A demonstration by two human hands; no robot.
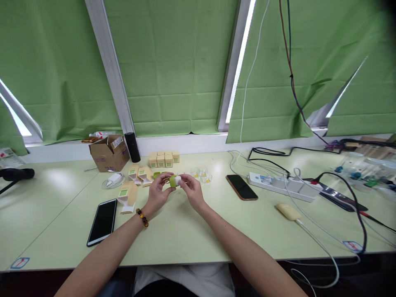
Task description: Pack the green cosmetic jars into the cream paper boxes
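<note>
Over the middle of the table, my left hand (158,192) pinches a small green band-like piece (172,181). A small white rounded piece (177,180) sits against it, and the fingertips of my right hand (192,190) are closed on its right side. I cannot tell whether the two pieces are joined. Another small green piece (156,175) lies just behind my left fingers. Beyond my right hand stand several clear plastic cups (204,175) with yellow bits in them. Opened small tan boxes (144,175) lie left of my left hand, one of them an unfolded box (127,194) nearer to me.
Several closed tan boxes (163,159) stand at the back, near a black cylinder (132,147) and a cardboard carton (109,153). A white-framed phone (102,222) lies left, a dark phone (241,187) right. A power strip (283,186) and loose cables spread over the right side.
</note>
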